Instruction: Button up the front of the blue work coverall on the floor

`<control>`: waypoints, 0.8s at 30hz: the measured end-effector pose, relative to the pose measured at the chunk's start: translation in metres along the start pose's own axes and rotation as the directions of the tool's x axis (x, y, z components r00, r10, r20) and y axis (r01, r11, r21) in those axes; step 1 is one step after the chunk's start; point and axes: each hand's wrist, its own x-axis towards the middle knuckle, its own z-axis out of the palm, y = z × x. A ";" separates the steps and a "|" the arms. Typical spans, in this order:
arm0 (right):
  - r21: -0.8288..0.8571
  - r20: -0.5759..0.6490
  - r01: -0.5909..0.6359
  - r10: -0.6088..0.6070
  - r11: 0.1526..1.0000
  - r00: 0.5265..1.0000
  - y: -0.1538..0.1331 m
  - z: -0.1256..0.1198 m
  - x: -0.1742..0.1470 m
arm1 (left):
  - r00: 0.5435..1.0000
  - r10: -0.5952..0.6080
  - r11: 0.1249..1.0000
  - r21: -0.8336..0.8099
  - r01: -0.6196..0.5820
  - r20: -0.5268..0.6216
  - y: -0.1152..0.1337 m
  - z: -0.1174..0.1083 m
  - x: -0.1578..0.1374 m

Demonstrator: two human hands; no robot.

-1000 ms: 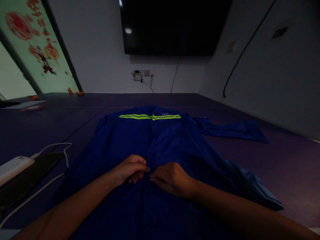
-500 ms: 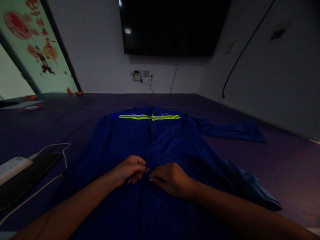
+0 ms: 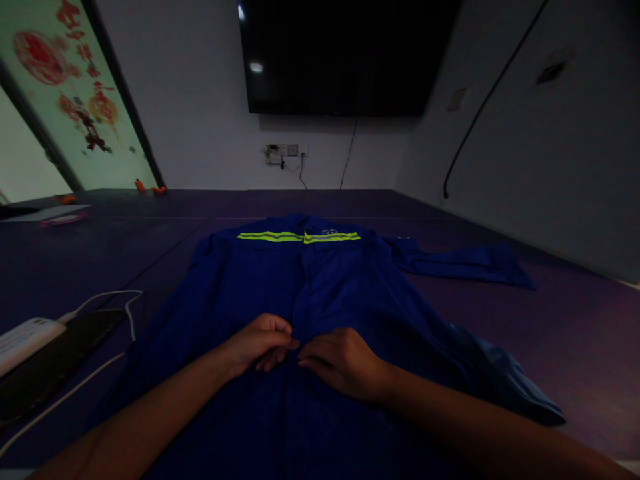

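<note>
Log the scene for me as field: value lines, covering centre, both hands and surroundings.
centre: blue long-sleeved cloth garment with yellow-green striped band, spread on purple flat surface
left hand: at the garment's front centre, fingers curled
right hand: beside it, fingertips facing the left hand
grip: too dark to tell
left side: white rectangular device by black flat slab
wall: large black screen

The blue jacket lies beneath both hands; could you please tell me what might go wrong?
The left hand and right hand hide part of the blue jacket, so its front edges could shift unnoticed. The white cable runs close by; tugging the cloth might catch it.
</note>
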 end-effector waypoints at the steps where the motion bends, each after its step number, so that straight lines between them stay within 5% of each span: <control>1: -0.002 0.000 -0.001 0.001 1.000 1.000 0.000 0.000 0.000 | 1.000 0.000 1.000 0.002 0.000 0.004 0.000 0.000 0.000; 14: -0.043 -0.052 -0.002 0.000 0.999 0.999 0.005 0.008 -0.003 | 0.997 0.036 0.999 0.030 -0.038 0.070 -0.001 -0.004 0.000; 24: 0.001 -0.100 -0.126 0.125 0.992 0.987 0.002 0.003 -0.003 | 0.995 0.072 0.996 0.044 -0.075 0.065 0.000 -0.007 -0.001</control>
